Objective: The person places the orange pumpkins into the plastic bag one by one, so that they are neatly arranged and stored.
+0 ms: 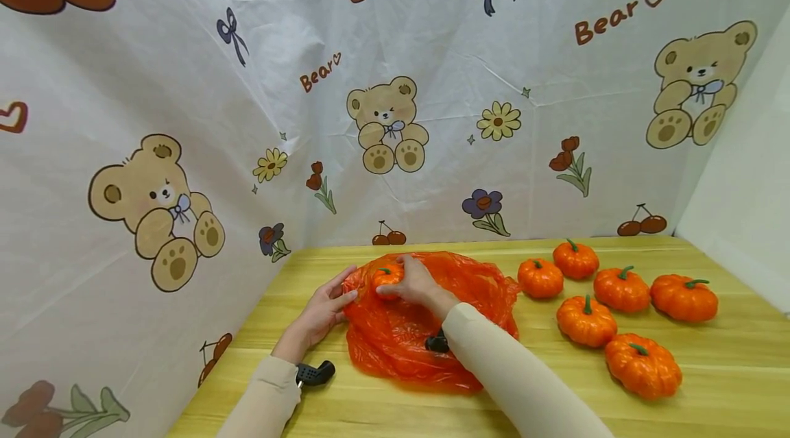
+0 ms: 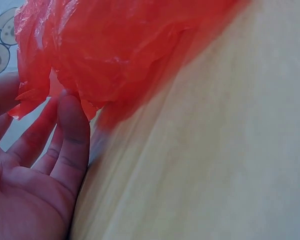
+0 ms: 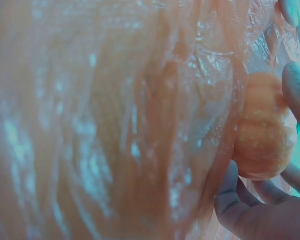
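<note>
Two hands are occupied at a thin red plastic bag (image 1: 410, 362), which is spread loosely over the wooden counter (image 1: 382, 417). On the left, the bag's edge is touched by the left hand (image 1: 324, 311), whose fingers are parted; whether any film is pinched between them cannot be told. At the bag's left side, among its crumpled folds, an orange pumpkin (image 1: 387, 278) is gripped by the right hand (image 1: 420, 284), the fingers being curled round it; whether its weight is borne by the bag cannot be made out. No other pumpkin is seen inside, though part of the bag is hidden by the right arm (image 1: 512, 369). Farther right, six pumpkins (image 1: 621, 289) with green stems are spread on the counter, outside the bag and untouched. The work is therefore judged to be at an early stage: one pumpkin is held at the bag, not yet released, and six are left outside it. As for writing, on the patterned sheet (image 1: 432, 33) behind, the word "Bear" (image 1: 317, 77) is read near the middle and again toward the right, a small heart (image 1: 336, 58) being drawn after each. No brand or label can be made out on the bag or the pumpkins.
</note>
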`<state>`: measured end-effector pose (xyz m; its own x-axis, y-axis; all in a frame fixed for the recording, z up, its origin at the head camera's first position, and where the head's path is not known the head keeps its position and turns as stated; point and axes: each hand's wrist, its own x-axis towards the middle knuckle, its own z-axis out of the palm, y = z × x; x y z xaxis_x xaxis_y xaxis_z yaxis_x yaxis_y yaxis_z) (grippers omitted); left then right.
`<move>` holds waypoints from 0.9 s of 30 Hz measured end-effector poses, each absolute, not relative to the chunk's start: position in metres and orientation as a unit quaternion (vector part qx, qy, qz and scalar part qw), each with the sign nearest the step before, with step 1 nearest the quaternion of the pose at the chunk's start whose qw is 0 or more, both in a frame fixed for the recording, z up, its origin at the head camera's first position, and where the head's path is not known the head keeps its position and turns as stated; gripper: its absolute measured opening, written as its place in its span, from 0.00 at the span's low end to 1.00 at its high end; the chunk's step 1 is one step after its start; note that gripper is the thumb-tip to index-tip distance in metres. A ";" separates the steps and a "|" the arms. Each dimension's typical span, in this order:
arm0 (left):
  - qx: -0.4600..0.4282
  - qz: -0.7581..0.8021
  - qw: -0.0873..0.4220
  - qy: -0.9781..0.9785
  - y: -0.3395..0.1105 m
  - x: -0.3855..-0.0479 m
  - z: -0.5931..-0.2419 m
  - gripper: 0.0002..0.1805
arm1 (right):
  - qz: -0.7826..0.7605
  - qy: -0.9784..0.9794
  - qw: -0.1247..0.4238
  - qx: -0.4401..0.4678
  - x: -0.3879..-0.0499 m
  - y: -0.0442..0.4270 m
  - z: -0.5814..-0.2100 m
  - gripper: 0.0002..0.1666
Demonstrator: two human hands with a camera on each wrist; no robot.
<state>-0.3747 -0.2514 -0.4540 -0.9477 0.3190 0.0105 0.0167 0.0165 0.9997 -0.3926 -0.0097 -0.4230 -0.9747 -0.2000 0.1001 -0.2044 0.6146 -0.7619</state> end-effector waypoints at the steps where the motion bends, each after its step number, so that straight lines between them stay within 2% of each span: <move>1: 0.119 0.691 0.110 0.705 -0.251 -0.375 -0.454 0.38 | 0.426 -0.898 0.000 0.113 -0.393 -0.009 -0.423 0.52; 17: 0.127 0.695 0.117 0.698 -0.251 -0.373 -0.453 0.39 | 0.440 -0.889 -0.058 0.110 -0.390 0.012 -0.408 0.51; 27: 0.124 0.695 0.112 0.699 -0.252 -0.372 -0.454 0.39 | 0.435 -0.884 -0.071 0.157 -0.382 0.024 -0.386 0.50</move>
